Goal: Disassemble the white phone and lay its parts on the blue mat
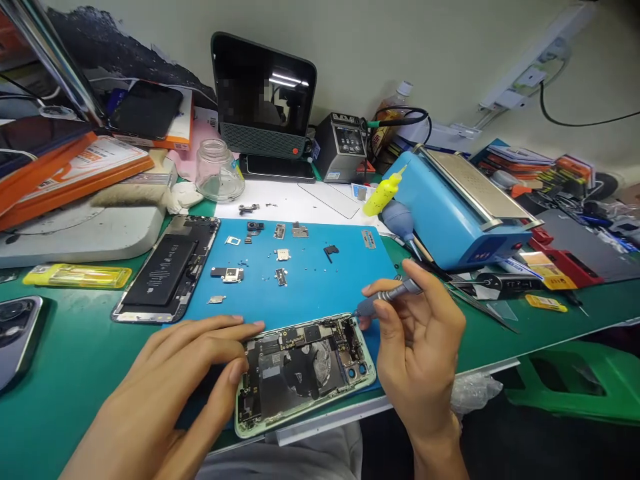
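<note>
A pale green phone housing (295, 383) lies opened at the mat's front edge, its circuit board and inner parts exposed. My left hand (195, 367) grips its left end, with the thumb at the side and fingers along the upper edge. Between the thumb and fingers of my right hand (417, 333) is a grey screwdriver (390, 298). It slants down to the left, and its tip is at the housing's upper right corner. Behind the housing, small metal parts (283, 255), a camera module (255, 227) and a SIM tray (233, 241) lie spread on the blue mat (310, 293).
To the left lie a phone screen assembly with a battery (163, 270), a yellow lighter (77, 277) and another phone (17, 340). A glass jar (219, 170) and a dark display (263, 93) stand behind. At right are a blue machine (445, 213), a blower (399, 219) and tweezers (487, 310).
</note>
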Action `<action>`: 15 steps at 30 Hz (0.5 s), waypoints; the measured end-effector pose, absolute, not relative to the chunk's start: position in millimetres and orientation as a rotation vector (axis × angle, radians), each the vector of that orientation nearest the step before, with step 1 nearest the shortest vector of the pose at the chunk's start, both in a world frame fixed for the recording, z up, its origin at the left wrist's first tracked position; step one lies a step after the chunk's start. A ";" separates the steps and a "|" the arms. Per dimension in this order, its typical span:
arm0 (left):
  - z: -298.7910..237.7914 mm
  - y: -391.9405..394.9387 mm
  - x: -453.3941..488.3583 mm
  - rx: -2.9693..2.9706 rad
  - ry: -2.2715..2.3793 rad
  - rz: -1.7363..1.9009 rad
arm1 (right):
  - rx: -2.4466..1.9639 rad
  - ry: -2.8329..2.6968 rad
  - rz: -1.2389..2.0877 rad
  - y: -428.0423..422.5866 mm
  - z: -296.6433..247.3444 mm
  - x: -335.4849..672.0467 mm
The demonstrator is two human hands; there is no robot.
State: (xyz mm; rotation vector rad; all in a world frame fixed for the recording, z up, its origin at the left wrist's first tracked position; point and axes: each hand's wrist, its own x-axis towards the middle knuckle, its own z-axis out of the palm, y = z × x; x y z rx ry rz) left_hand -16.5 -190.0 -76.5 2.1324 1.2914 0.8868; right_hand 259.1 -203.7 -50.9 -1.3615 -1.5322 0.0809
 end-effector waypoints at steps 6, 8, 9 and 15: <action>-76.2 -188.7 -19.8 2.181 1.321 0.828 | -1.356 -1.545 0.085 -203.3 -52.4 259.4; -74.3 -187.6 -21.5 2.194 1.308 0.829 | -1.355 -1.543 0.088 -203.1 -52.1 259.1; -73.2 -186.9 -22.5 2.202 1.305 0.830 | -1.352 -1.542 0.090 -203.0 -51.9 259.0; -74.7 -184.1 -27.5 2.265 1.285 0.815 | -1.345 -1.568 0.068 -203.5 -54.8 260.2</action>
